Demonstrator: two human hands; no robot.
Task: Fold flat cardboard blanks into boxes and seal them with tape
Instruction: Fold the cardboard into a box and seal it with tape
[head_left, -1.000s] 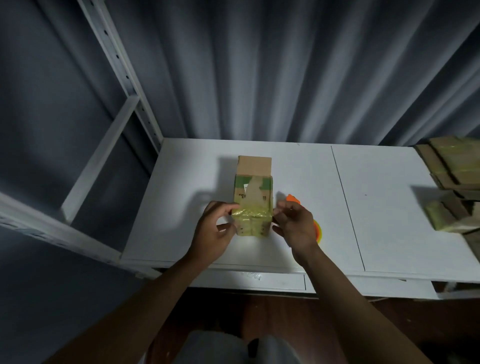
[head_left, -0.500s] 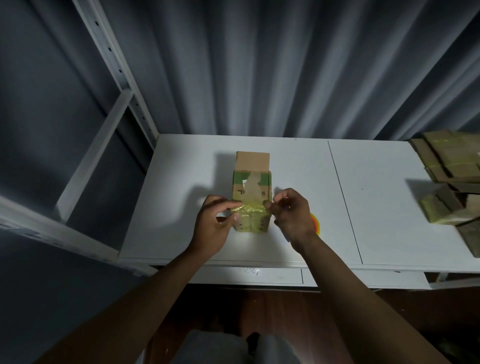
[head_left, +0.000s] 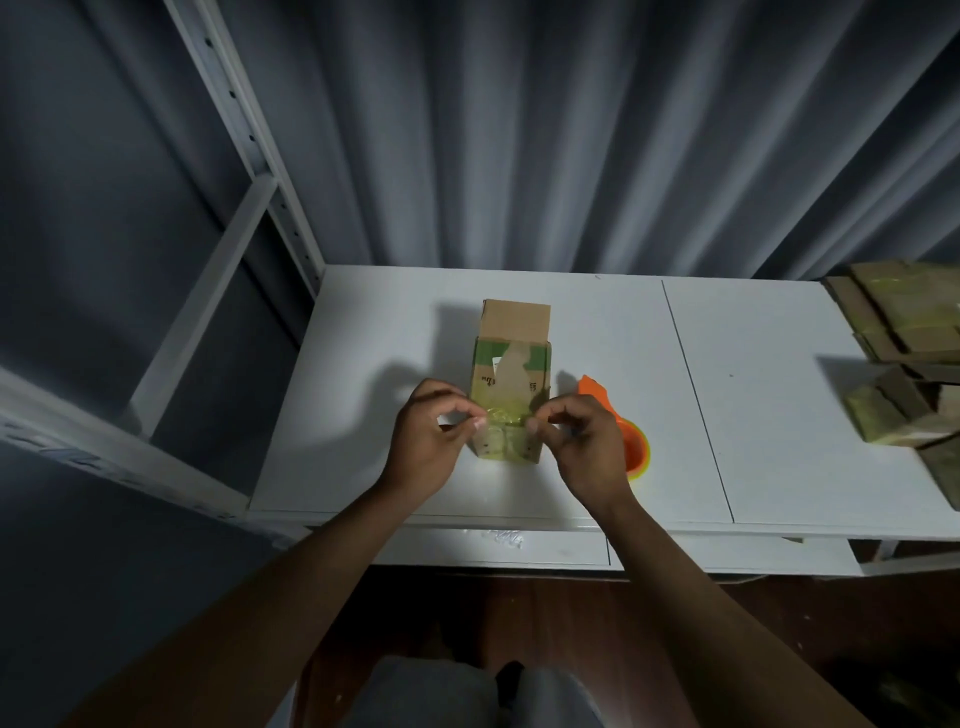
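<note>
Cardboard box (head_left: 511, 364), brown with green printed band, lettering too small to read, yellowish tape (head_left: 508, 418) across it, mid-counter (head_left: 363, 364); left hand (head_left: 426, 447) and right hand (head_left: 584, 447) fingers pinching tape ends.

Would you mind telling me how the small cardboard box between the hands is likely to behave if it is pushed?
The box probably slides easily, since it lies on the smooth white table. It looks light for its size: thin cardboard with its far flap standing open. Its taped near end may crush if squeezed, where the left hand and right hand pinch the tape.
</note>
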